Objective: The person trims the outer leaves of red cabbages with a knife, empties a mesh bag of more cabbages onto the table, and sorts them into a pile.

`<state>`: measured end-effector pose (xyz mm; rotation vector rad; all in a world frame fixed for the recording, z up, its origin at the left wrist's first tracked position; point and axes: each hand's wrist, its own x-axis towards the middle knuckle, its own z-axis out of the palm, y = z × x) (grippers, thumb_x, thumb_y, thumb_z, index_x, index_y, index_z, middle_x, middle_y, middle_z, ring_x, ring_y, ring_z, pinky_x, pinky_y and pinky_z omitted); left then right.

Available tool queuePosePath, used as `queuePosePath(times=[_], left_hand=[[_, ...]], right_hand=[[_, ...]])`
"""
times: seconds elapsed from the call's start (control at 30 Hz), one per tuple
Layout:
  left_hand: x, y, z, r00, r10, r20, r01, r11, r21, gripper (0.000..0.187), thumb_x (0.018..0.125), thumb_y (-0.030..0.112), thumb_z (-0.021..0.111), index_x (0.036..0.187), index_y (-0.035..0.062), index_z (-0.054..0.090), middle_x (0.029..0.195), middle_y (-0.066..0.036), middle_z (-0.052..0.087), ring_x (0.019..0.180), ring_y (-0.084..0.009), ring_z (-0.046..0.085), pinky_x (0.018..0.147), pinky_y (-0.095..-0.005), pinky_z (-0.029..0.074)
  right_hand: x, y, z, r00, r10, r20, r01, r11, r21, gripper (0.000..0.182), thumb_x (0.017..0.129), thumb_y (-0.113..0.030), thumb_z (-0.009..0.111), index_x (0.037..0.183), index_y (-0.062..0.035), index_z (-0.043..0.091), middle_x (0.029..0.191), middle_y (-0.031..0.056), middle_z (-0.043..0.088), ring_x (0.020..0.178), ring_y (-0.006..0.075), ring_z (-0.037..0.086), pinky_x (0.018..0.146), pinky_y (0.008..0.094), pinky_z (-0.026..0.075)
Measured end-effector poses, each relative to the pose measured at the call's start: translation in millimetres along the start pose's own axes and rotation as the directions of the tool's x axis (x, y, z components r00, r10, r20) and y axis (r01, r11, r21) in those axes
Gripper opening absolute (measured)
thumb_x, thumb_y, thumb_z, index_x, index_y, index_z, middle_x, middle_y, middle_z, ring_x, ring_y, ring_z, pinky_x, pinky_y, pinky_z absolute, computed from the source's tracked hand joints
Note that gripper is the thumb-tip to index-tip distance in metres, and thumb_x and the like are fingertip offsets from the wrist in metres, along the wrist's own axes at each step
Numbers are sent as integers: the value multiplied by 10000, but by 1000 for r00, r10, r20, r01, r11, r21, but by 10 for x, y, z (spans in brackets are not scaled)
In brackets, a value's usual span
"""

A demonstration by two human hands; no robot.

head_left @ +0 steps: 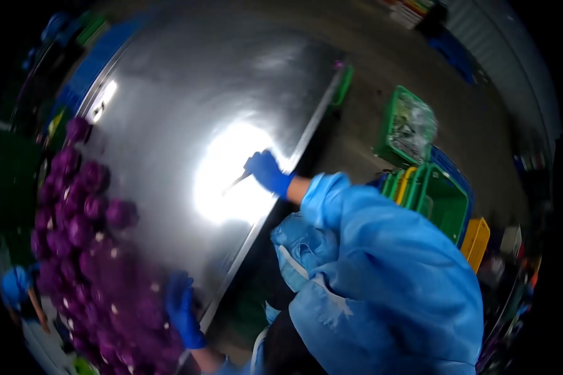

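My right hand (269,174), in a blue glove, is closed around the handle of a knife (234,185). Its blade points down and left over the bright glare on the metal table (169,125). My left hand (182,309), also blue-gloved, is at the edge of a big heap of purple cabbages (81,231). Its fingers are stretched out alongside the nearest heads and slightly blurred. The cabbages close to this hand are smeared by motion, and pale cut stems show on several of them.
Past the table's near edge, green crates (444,203) stand stacked beside my right arm, with a yellow crate (475,244) behind. Another green crate (408,128) holds clear plastic. At the far left, another person (17,287) in blue stands beyond the heap.
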<state>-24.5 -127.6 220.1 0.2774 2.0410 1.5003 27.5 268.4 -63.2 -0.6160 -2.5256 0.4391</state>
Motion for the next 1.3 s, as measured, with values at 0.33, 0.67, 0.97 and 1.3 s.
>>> queuePosePath(times=[0.33,0.67,0.97,1.3], left_hand=[[866,707,2300,854,362,373,-418,905,81,465,875,-17,559,1339,-9,520,1290,-149,584,1141,-244,573,980,-349,446],[1463,538,3676,958,183,223,-231,949,215,450,898,-11,579,1343,3,517,1288,-139,580,1125,-223,569,983,-312,447],[2052,847,6229,812,510,283,-583,698,415,627,931,266,620,1443,28,347,1502,-142,344,1370,-261,348,1149,-422,228],[3182,1269,8097,799,481,361,-591,739,324,721,913,305,631,1484,50,271,1550,-137,240,1427,-300,240,1180,-460,110]], right_hand=[[-458,-799,-1271,991,18,131,-94,786,611,95,851,-54,565,883,-52,654,898,138,640,866,285,606,748,389,504],[-776,921,-2311,998,-37,48,-9,693,721,418,852,21,543,1251,-95,584,1063,169,645,987,349,634,834,397,544],[-1095,3161,-3289,877,407,253,-470,834,288,499,849,-184,634,1335,-163,523,1099,183,639,899,367,648,758,440,554],[-551,4620,-3431,785,335,522,-579,696,424,629,866,-274,641,1447,-193,412,1270,236,570,1142,373,583,981,434,477]])
